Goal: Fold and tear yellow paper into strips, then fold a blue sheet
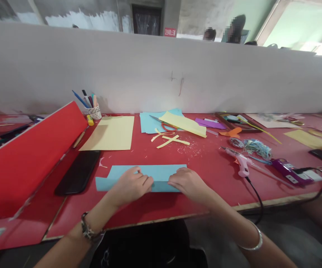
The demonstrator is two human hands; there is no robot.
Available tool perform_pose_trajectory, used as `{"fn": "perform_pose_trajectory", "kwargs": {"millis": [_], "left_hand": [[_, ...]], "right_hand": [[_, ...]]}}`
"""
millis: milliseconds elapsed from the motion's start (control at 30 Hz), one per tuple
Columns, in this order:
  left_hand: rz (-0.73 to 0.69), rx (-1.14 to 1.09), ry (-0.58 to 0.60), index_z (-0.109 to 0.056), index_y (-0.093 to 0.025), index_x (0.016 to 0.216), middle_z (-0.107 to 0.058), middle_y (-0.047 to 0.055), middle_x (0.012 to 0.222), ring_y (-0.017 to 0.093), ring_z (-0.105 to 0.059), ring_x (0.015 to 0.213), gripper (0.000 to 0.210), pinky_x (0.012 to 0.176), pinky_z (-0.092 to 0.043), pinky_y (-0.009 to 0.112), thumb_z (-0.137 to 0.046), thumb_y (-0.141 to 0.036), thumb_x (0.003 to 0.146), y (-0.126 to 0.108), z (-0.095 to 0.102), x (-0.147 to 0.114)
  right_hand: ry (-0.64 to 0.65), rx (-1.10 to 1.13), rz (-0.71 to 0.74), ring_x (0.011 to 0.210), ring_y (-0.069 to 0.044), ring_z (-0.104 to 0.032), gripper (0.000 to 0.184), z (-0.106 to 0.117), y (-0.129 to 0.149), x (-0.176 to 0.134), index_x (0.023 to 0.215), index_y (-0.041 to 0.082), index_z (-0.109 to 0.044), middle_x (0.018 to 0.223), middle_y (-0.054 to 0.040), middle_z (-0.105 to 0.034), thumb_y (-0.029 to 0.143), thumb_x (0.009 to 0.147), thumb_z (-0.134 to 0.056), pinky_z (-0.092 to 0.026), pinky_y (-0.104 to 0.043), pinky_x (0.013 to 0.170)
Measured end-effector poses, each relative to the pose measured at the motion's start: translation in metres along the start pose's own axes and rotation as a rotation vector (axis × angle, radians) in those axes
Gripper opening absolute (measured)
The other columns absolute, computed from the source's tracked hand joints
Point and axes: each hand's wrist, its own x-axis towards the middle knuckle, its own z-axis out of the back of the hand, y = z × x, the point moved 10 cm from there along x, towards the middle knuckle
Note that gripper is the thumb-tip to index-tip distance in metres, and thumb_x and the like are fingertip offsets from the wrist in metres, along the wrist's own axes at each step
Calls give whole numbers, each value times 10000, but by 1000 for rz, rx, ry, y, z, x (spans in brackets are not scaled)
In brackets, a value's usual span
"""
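Observation:
A blue sheet of paper (147,171) lies on the red table in front of me, its near edge folded up and over into a long strip. My left hand (134,183) grips the folded edge left of the middle, fingers curled and pressed together. On the other side of a short gap, my right hand (190,182) pinches the same fold near its right end. The left end of the fold sticks out past the sheet beneath. My fingers and palms hide parts of the crease.
Left are a black phone (79,173), a red board (35,160) and a pen cup (94,111). Beyond the blue paper lie yellow sheets (113,132), paper strips (172,140) and scissors (168,127). A pink glue gun (241,163) and purple power strip (289,171) sit right.

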Motion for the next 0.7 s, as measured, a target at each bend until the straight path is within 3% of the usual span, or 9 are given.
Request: {"fn": "perform_pose_trajectory", "kwargs": {"millis": [167,300,533,600,700], "left_hand": [[24,100,25,-463,-181,542,-418,-65,379,87,-376,374,298,531,-341,231,-346,-86,799,23,11,-28],[27,168,53,-445,-180,521,-420,-70,390,83,-371,385,303,545,-344,234,-376,-72,795,39,23,-52],[87,253,238,-415,-190,491,-439,-68,431,79,-377,402,356,562,-355,244,-324,-61,809,62,10,-92],[162,246,261,-425,-191,511,-464,-70,461,76,-392,420,344,563,-361,242,-318,-53,807,70,12,-101],[401,166,172,-457,-201,579,-471,-72,454,86,-439,461,257,543,-377,234,-367,-101,797,84,29,-104]], "right_hand": [[-10,30,-31,480,-98,-416,498,5,-16,-8,554,170,-507,481,9,-519,336,901,-191,-289,-223,552],[-78,51,12,485,-88,-445,514,12,-18,-16,595,173,-534,506,16,-554,331,907,-157,-327,-237,697],[-78,-101,115,504,-94,-483,411,7,-5,-21,641,175,-562,545,23,-591,210,899,-244,-330,-263,777],[-92,-162,101,514,-103,-485,390,7,-5,-23,638,171,-568,536,12,-579,166,885,-265,-345,-265,759],[-82,-173,60,544,-115,-497,359,4,-6,-26,642,171,-575,542,-3,-566,134,861,-293,-374,-246,685]]}}
